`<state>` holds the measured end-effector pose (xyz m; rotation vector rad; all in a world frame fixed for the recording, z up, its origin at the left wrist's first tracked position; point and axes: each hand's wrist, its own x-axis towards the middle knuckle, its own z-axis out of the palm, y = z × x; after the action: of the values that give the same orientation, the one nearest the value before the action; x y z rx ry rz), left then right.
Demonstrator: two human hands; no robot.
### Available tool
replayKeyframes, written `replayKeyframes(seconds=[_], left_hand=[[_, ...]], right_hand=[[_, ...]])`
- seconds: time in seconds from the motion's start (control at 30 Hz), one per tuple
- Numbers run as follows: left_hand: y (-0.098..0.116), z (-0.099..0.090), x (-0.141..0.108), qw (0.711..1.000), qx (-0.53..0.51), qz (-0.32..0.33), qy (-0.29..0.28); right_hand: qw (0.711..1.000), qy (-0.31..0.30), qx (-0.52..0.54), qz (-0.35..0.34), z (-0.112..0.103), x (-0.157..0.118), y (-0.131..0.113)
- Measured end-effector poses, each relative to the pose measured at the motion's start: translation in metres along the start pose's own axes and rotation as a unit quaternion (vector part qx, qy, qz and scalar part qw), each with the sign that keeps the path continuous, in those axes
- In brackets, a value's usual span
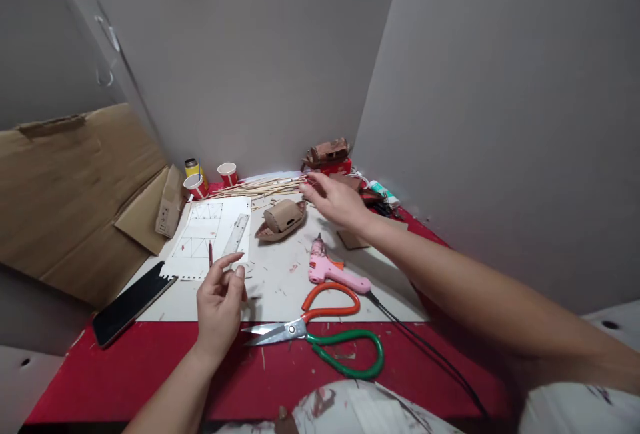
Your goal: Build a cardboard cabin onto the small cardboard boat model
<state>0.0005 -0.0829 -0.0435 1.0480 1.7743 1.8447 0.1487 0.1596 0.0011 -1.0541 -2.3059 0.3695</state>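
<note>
My right hand [339,202] is stretched out over the far part of the white board, its thumb and fingers apart and nothing seen in them. Just left of it sits a small cardboard boat [283,219] with a rounded roof. Its fingertips are close to the right ends of a bundle of thin wooden sticks [260,187]; I cannot tell if they touch. My left hand [221,304] hovers near the board's front edge, fingers loosely curled, thumb and forefinger apart, holding nothing visible. Beside it lie scissors [291,329] with one orange and one green handle. A pink glue gun [320,266] rests between the hands.
A paper with drawn trusses [200,227] carries a ruler [237,233] and a pencil [211,253]. At left are a phone [133,304] and cardboard sheets [70,187]. Paper cups [227,174] and another boat model [327,152] stand at the back. A black cord [430,347] trails right.
</note>
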Motion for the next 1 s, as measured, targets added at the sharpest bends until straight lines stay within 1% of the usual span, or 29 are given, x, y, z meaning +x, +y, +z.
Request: replayKeyframes(seconds=[0.1, 0.17, 0.23, 0.4, 0.53, 0.63, 0.77, 0.87, 1.0], left_hand=[[-0.007, 0.003, 0.003, 1.000, 0.020, -0.002, 0.002], [-0.010, 0.005, 0.007, 1.000, 0.025, -0.007, -0.001], [-0.013, 0.006, 0.015, 0.999, 0.024, -0.025, -0.012], [-0.020, 0.014, 0.041, 0.993, 0.010, -0.110, -0.044], [-0.025, 0.031, 0.068, 0.987, 0.000, -0.156, -0.040], [-0.030, 0.045, 0.086, 0.984, -0.007, -0.172, -0.046], [-0.035, 0.058, 0.104, 0.983, -0.011, -0.174, -0.055], [-0.039, 0.060, 0.114, 0.982, -0.013, -0.179, -0.063], [-0.044, 0.059, 0.125, 0.977, -0.006, -0.196, -0.079]], right_hand=[[0.999, 0.026, 0.036, -0.001, -0.020, -0.012, 0.022], [0.998, 0.035, 0.055, 0.007, -0.027, -0.021, 0.036], [0.997, 0.040, 0.071, 0.017, -0.029, -0.030, 0.049], [0.994, 0.027, 0.101, 0.037, -0.020, -0.044, 0.077], [0.991, 0.003, 0.117, 0.063, -0.005, -0.046, 0.094], [0.990, -0.003, 0.122, 0.070, 0.003, -0.045, 0.100], [0.992, 0.012, 0.111, 0.057, 0.005, -0.044, 0.101], [0.994, 0.031, 0.096, 0.039, 0.003, -0.045, 0.099], [0.995, 0.044, 0.086, 0.028, 0.003, -0.049, 0.097]])
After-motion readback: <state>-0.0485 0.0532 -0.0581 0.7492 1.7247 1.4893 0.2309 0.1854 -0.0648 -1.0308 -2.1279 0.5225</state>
